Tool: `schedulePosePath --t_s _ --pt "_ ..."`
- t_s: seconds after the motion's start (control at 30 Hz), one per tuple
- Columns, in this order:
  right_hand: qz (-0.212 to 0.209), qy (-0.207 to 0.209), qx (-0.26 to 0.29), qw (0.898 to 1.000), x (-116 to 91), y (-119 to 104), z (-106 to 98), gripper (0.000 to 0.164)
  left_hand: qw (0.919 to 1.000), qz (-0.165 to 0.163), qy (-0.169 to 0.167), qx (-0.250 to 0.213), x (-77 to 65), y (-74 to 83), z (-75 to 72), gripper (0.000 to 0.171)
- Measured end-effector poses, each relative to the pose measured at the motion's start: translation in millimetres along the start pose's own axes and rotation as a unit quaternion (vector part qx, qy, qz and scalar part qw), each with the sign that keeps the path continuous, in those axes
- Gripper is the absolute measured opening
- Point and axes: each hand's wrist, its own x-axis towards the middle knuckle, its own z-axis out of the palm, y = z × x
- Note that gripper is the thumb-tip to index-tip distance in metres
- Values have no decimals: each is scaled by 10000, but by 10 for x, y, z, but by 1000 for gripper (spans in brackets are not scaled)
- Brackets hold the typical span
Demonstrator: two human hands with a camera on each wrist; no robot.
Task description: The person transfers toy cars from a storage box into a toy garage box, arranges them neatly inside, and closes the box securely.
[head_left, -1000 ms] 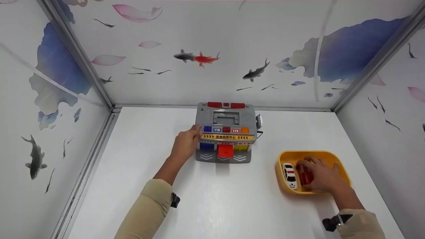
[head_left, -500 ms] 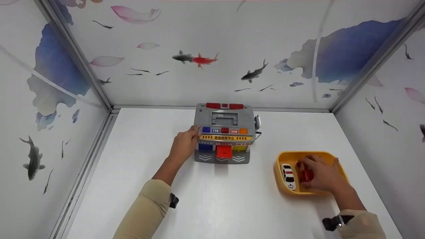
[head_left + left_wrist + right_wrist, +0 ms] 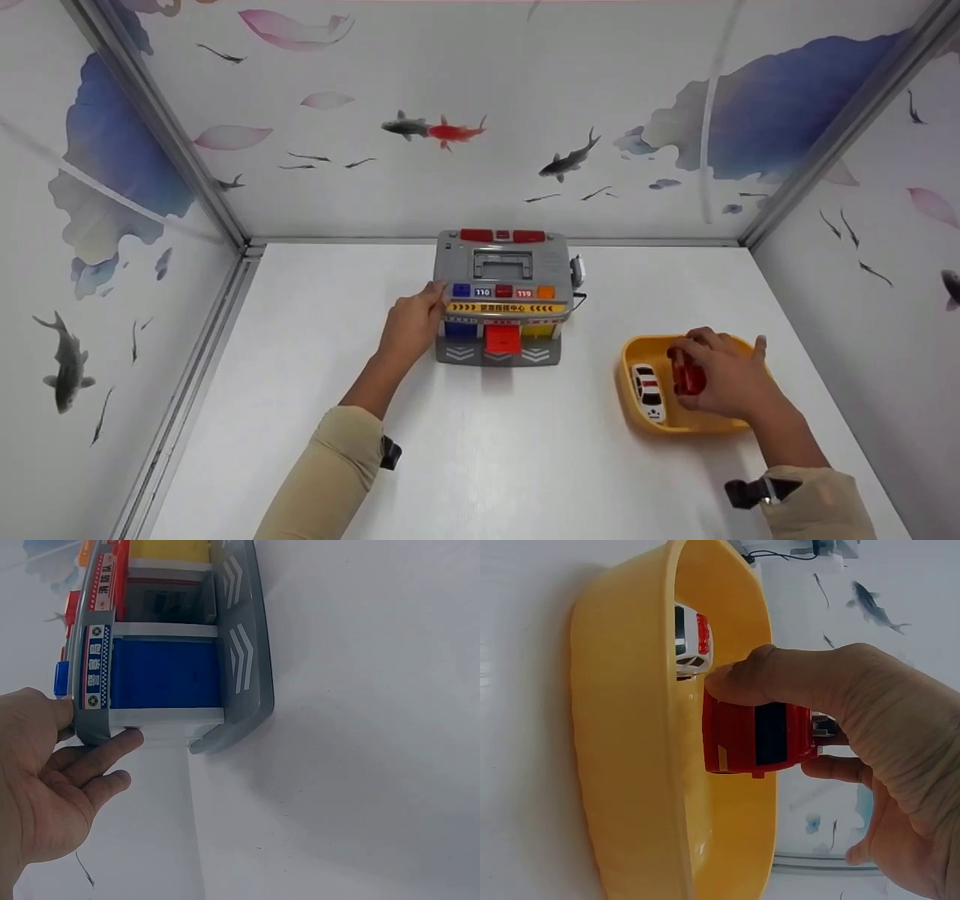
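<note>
A grey toy garage (image 3: pixel 459 262) stands near the back wall with blue, red and yellow doors. Its middle red door (image 3: pixel 503 340) is raised, and the left wrist view shows a dark bay behind it. My left hand (image 3: pixel 409 324) grips the roof's left corner, thumb above and fingers below. On the right, my right hand (image 3: pixel 733 381) pinches a red toy fire truck (image 3: pixel 739 731) between thumb and fingers, over the yellow basin (image 3: pixel 630 735). Beside it in the basin lies a white toy car (image 3: pixel 647 392) with a red stripe. The truck's far end is partly hidden by my fingers.
Printed white walls (image 3: pixel 465 180) enclose the white table (image 3: pixel 480 450) at the back and both sides. On the garage's right side a small white and grey part (image 3: pixel 577 271) and a black hook-like piece (image 3: pixel 580 301) stick out.
My right hand has lifted the red toy fire truck slightly from the basin's floor. The left hand keeps its hold on the garage. The head view has shifted a little.
</note>
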Motion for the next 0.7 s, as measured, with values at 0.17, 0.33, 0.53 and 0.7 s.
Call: schedulePosePath --t_s 0.17,0.33,0.53,0.7 --pt "-218 205 -185 9994 26 -101 -62 79 10000 16 11 1 -7 -3 -3 48" --pt "-298 238 -164 9991 49 -188 -116 75 10000 19 -9 -11 -21 -4 2 48" --pt "-387 259 -129 9988 83 -272 -174 81 9999 107 80 -10 -2 0 6 46" --pt "-356 122 -44 9993 146 -365 -174 82 10000 30 36 -47 -2 -2 12 46"
